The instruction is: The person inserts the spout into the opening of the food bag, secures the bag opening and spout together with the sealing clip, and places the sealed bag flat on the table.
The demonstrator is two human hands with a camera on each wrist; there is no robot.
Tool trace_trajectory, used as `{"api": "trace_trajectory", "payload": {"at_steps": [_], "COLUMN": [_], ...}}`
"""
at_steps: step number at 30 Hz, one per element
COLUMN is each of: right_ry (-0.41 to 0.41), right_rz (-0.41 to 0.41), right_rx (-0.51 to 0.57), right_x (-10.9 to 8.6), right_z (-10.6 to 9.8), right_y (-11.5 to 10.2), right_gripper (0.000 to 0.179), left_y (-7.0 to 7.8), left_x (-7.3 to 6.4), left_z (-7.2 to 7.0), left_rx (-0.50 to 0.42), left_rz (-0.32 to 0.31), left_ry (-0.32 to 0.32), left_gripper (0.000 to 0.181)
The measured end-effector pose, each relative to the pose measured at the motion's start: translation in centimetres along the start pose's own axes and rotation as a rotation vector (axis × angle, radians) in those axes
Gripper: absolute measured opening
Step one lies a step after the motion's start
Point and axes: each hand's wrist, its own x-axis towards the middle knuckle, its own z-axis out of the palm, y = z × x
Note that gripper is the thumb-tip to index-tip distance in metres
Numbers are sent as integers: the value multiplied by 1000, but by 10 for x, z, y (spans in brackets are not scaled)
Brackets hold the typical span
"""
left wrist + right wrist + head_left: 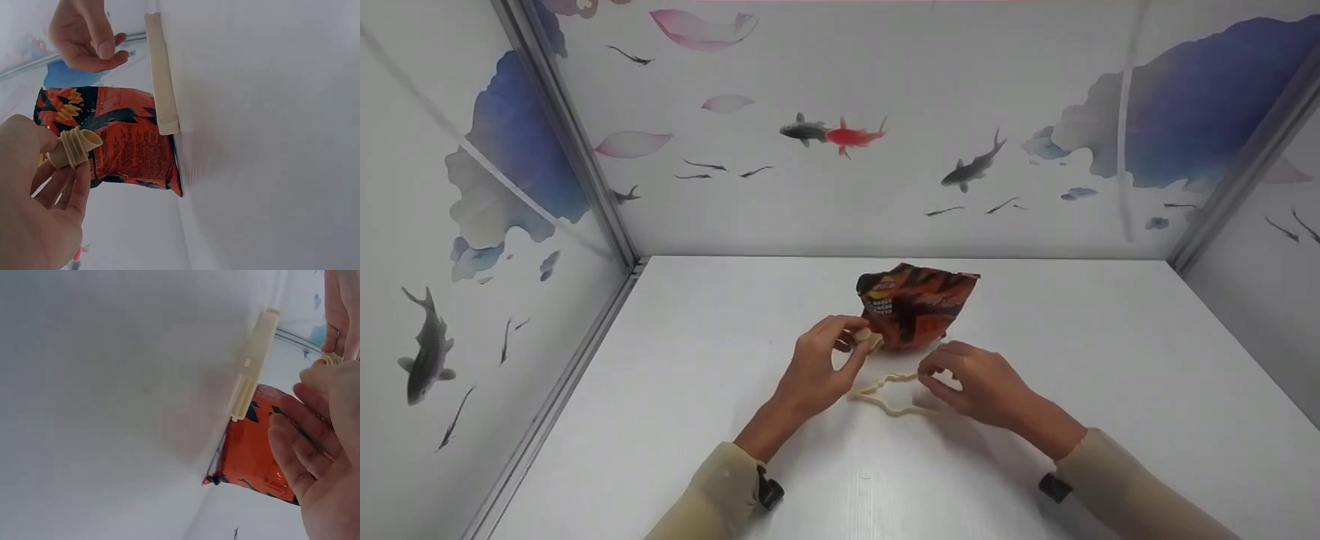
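My left hand (pixel 819 367) pinches a small beige ribbed tube (pixel 70 147) between thumb and fingers; the tube has a slanted open end. Just behind it is a red and black printed packet (pixel 922 311), propped upright on the table. A beige outline-shaped piece (pixel 894 410) lies flat in front of the packet and looks edge-on in the left wrist view. My right hand (pixel 979 382) hovers by the right end of that piece, fingers loosely bent. In the right wrist view nothing shows between its fingers, and the tube is partly hidden behind them.
The white tabletop (pixel 690 360) is bounded by white panels printed with fish and petals. Metal frame posts (pixel 577 142) stand at the corners. A dark wrist strap (pixel 769 491) sits at the left sleeve, another (pixel 1054 487) at the right.
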Motion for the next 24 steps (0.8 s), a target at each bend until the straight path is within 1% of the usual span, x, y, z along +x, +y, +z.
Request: {"api": "trace_trajectory", "payload": {"at_steps": [4,8,12,17,20,24], "right_ry": [134,225,278,326,368,454], "right_rz": [-59,-85,-106,-121,-126,-144], "right_rx": [-26,-20,-23,-26,9,58], "right_x": [10,21,32,47,55,63], "right_z": [-8,-15,-21,-28,-31,-35], "right_y": [4,5,4,5,5,5], "right_gripper": [18,22,25,23,22,24], "left_y": [-1,-1,-1,-1,-2,-3], "left_x": [1,2,3,6,7,11], "left_z": [-1,0,-1,-2,-2,-3], "left_rx": [0,-2,0,4,2,1], "left_rz": [7,-1,-6,-8,-20,-26], "left_ry": [45,75,109,156,176,203], "left_gripper": [31,31,30,29,29,29]}}
